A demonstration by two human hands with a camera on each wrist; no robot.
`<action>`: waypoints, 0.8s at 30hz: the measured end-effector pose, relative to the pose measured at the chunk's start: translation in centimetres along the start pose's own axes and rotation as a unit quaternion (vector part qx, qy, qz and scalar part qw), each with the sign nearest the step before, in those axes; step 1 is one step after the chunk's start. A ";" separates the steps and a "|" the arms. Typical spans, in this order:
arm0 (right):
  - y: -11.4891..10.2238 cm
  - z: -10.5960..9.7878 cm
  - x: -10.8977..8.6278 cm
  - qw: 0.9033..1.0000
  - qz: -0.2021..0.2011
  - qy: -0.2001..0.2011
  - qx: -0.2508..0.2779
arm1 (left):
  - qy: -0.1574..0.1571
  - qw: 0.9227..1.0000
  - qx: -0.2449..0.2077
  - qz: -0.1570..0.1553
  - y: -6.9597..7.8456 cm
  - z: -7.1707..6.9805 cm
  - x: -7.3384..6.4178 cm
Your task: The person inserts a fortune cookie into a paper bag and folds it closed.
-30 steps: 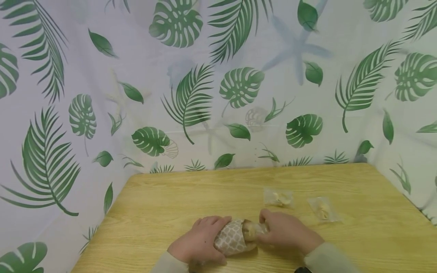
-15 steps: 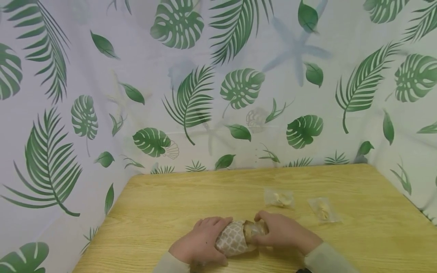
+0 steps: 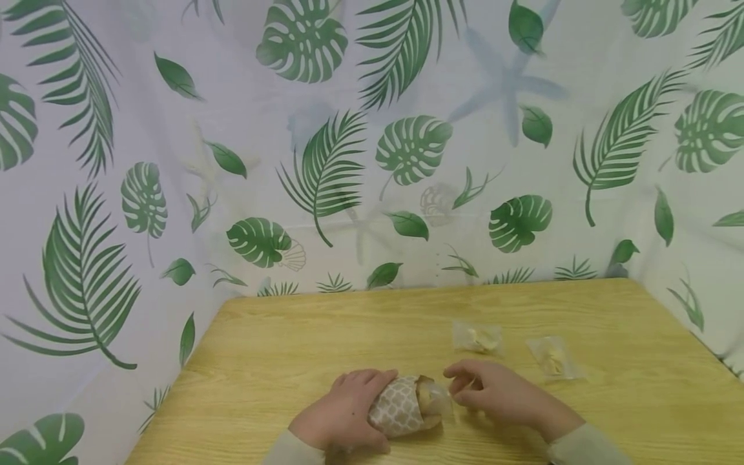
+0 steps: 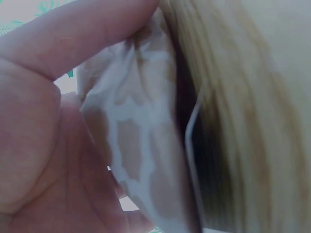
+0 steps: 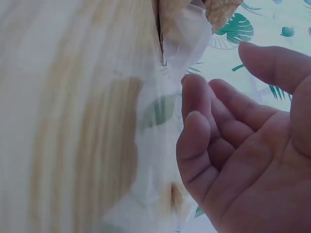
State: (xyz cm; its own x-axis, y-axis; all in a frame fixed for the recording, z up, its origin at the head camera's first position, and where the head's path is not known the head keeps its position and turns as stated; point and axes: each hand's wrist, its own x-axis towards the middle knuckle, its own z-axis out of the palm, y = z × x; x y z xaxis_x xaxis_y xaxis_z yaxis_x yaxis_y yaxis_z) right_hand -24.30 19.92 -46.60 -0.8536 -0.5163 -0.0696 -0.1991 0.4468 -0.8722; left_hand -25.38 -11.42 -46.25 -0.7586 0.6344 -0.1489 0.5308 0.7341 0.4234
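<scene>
A small paper bag (image 3: 398, 408) with a beige and white lattice pattern lies on its side on the table, its mouth towards the right. My left hand (image 3: 347, 413) grips its closed end, the thumb and fingers on either side. In the left wrist view the bag's paper (image 4: 133, 131) is creased beside the palm. Out of the bag's mouth pokes a clear plastic packet (image 3: 438, 402), partly hidden inside. My right hand (image 3: 502, 395) is just right of the packet, fingers loosely curled and holding nothing. The right wrist view shows a gap between the fingertips and the packet (image 5: 190, 36).
Two clear packets with yellowish contents lie farther back on the wooden table (image 3: 325, 336): one packet (image 3: 479, 338) behind my right hand, another packet (image 3: 553, 358) to its right. A leaf-printed cloth (image 3: 407, 252) stands around the table's back and sides.
My right hand pushed the packet towards the bag's mouth, then let go and drew back to the right. My left hand has stayed on the bag.
</scene>
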 end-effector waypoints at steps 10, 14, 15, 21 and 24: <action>-0.3 0.6 0.1 0.998 -0.006 -0.035 0.053 | -0.002 1.000 -0.008 0.001 -0.2 0.1 -0.1; -0.5 1.1 0.4 0.997 -0.013 -0.045 0.066 | -0.002 1.000 -0.007 0.002 -0.3 0.2 -0.1; -0.6 1.2 0.5 0.996 -0.014 -0.047 0.072 | -0.001 1.000 -0.006 0.002 -0.3 0.2 -0.1; -0.7 1.5 0.7 0.996 -0.017 -0.047 0.079 | 0.002 1.000 -0.004 0.002 -0.3 0.2 0.0; -0.8 1.4 0.6 0.998 -0.017 -0.036 0.055 | 0.001 1.000 -0.002 0.001 -0.2 0.2 0.0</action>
State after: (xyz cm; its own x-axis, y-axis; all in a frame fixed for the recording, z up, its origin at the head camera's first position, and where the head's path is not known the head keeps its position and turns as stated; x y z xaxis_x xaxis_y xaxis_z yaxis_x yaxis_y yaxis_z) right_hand -23.98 18.23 -46.67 -0.8092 -0.5834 -0.0699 -0.1707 0.3472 -0.9221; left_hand -25.37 -11.52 -46.54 -0.7584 0.6352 -0.1459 0.5307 0.7318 0.4275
